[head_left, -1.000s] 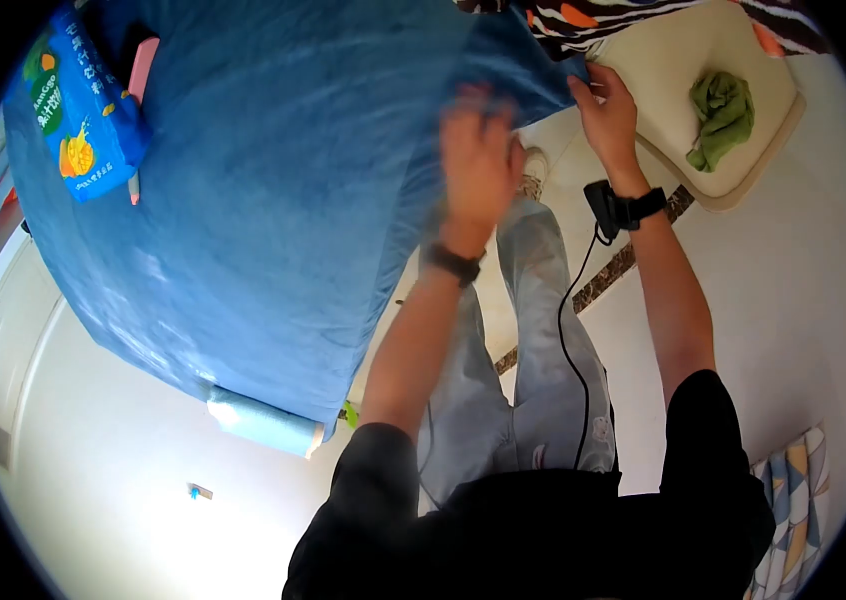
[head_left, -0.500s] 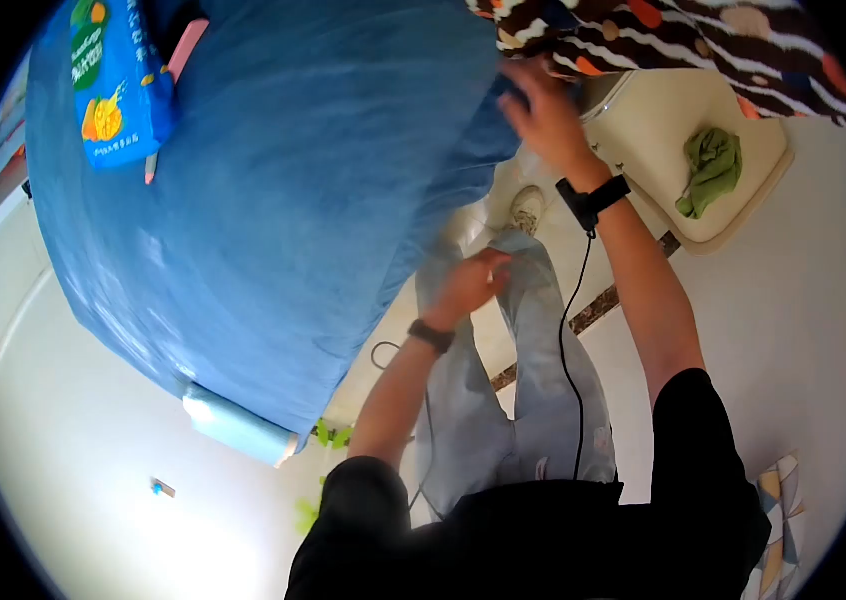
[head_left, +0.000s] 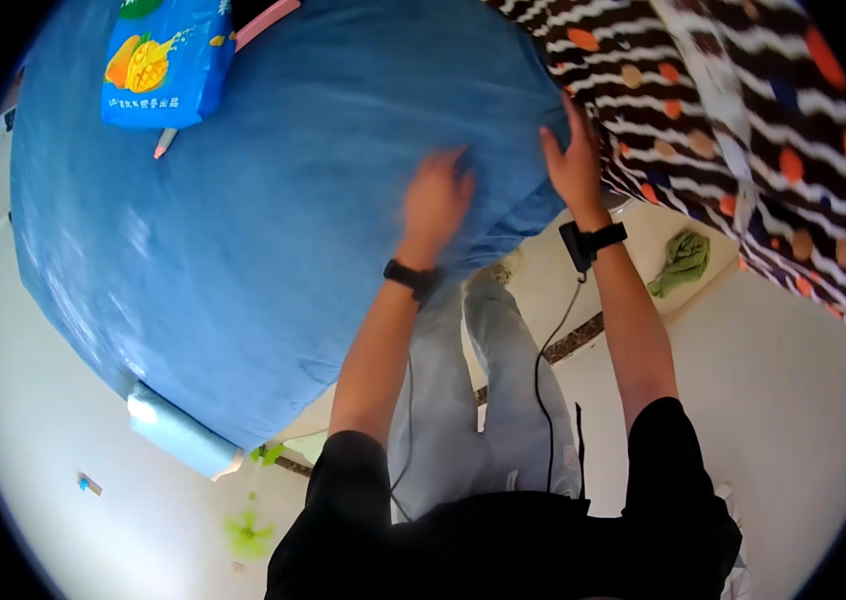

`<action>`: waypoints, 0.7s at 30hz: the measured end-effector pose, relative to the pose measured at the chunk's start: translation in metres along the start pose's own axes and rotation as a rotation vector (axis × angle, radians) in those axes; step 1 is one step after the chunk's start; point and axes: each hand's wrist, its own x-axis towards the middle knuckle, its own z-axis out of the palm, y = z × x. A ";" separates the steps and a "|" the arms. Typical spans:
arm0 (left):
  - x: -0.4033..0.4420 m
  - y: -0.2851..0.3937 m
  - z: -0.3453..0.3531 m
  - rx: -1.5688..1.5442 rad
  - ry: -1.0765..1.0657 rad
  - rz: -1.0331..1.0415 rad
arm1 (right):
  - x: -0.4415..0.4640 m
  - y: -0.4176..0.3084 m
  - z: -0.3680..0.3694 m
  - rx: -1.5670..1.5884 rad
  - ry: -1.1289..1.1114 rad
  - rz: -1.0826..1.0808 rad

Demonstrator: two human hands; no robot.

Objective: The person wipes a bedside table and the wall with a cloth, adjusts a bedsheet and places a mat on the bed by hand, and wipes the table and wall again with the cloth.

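Note:
A large blue sheet (head_left: 273, 220) covers the bed-like surface ahead of me. My left hand (head_left: 435, 205) is over it, smeared by motion, with fingers apart and nothing visible in them. At the right edge of the blue sheet, my right hand (head_left: 575, 170) has thumb and fingers spread. It is beside a brown, white and orange patterned cloth (head_left: 673, 110); whether it touches the cloth I cannot tell. Both wrists wear black bands, and a cable hangs from the right one.
A blue packet with a mango print (head_left: 158, 75) lies on the sheet, with a pink-tipped pen (head_left: 165, 143) and a pink strip (head_left: 268, 22) by it. At right, a green cloth (head_left: 681, 262) rests on a beige seat (head_left: 633, 235). A light-blue roll (head_left: 183, 432) is at lower left.
My left hand has moved up from in front of my legs to over the blue sheet. My right hand has shifted slightly right and down. More of the patterned cloth shows.

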 end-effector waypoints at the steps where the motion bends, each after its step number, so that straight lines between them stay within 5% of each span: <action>1: 0.013 0.008 -0.009 -0.035 -0.023 -0.014 | 0.010 0.002 0.009 -0.022 -0.007 0.134; 4: 0.044 0.014 -0.026 -0.105 -0.036 -0.027 | 0.036 0.001 0.021 -0.021 -0.017 0.290; 5: 0.054 0.013 -0.030 -0.120 -0.034 -0.027 | 0.043 0.001 0.020 -0.084 0.010 0.188; 8: 0.080 0.005 -0.032 -0.186 0.022 0.038 | 0.047 0.001 0.016 0.024 -0.116 0.450; 14: 0.150 0.017 0.007 -0.181 -0.045 0.070 | 0.036 0.007 0.016 -0.073 0.044 0.384; 17: 0.176 0.058 0.016 -0.175 -0.204 -0.284 | 0.033 -0.005 0.016 -0.031 0.174 0.275; 21: 0.194 0.079 0.035 0.006 -0.270 -0.309 | 0.030 -0.011 0.012 0.075 0.238 0.256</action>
